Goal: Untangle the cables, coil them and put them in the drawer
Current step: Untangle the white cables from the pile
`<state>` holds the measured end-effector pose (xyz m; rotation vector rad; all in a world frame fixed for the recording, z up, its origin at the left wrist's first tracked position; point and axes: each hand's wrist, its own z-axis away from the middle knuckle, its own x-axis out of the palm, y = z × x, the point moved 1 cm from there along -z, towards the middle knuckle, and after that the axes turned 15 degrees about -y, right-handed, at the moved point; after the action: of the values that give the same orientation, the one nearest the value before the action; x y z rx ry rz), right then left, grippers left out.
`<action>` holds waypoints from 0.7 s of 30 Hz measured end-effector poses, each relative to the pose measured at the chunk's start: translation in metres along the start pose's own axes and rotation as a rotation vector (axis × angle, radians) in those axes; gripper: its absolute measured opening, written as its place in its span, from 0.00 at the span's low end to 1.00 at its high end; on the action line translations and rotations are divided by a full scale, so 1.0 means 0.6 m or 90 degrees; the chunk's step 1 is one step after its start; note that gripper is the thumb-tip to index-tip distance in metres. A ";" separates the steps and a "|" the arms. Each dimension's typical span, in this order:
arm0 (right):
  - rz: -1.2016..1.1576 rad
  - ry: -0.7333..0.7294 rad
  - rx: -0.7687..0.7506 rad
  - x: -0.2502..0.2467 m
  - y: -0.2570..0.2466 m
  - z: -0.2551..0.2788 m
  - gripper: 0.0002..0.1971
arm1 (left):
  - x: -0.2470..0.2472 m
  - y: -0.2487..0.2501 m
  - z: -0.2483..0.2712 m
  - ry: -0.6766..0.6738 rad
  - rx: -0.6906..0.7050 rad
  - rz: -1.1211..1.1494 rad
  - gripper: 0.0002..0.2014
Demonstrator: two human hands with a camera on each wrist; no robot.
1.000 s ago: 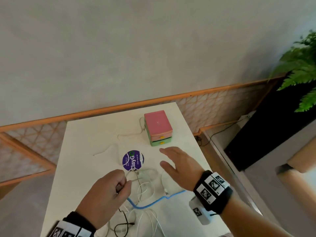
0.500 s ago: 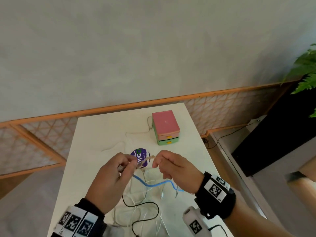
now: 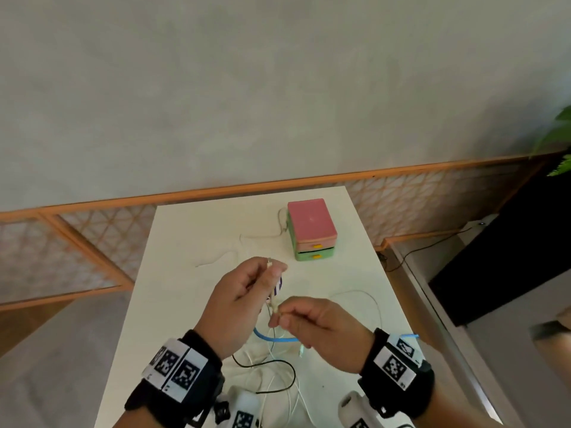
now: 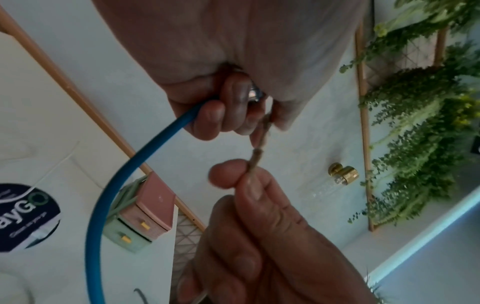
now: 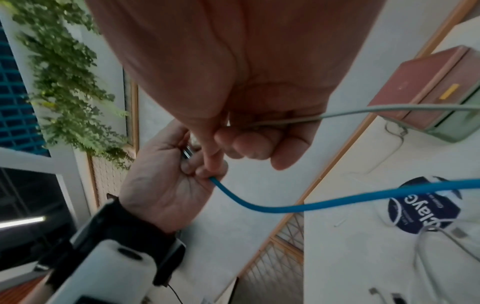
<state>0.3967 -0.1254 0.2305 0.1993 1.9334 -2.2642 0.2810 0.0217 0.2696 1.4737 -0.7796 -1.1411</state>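
**Untangling barely begun, nothing coiled or stowed**

Left hand (image 3: 238,301) fingers curled round blue cable (image 4: 109,185) end, pinching beige cord (image 4: 255,158). Right hand (image 3: 321,329) pinching same cord lower. Tangle on counter (image 3: 191,230): one blue, one black (image 3: 278,375), several white, count unclear. Drawer unit (image 3: 312,230): two drawers, both closed.

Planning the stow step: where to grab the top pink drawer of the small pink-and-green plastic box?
Pinch the yellow tab on the pink drawer front, coming from the near side: the front faces the person, the drawer is shut flush, and the tab seems its only protruding part.
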 end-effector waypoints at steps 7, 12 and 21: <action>0.099 0.040 0.059 0.006 -0.007 0.009 0.12 | 0.018 -0.006 0.007 -0.065 0.071 -0.120 0.05; 0.066 -0.020 0.047 0.013 -0.029 0.007 0.15 | 0.032 0.000 0.009 -0.047 0.081 -0.146 0.02; 0.128 -0.019 0.023 0.040 -0.008 -0.003 0.16 | 0.037 0.005 0.010 0.079 0.088 -0.119 0.24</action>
<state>0.3725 -0.1239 0.2301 0.3460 1.7712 -2.1592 0.2830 -0.0014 0.2671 1.7458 -0.6559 -1.1403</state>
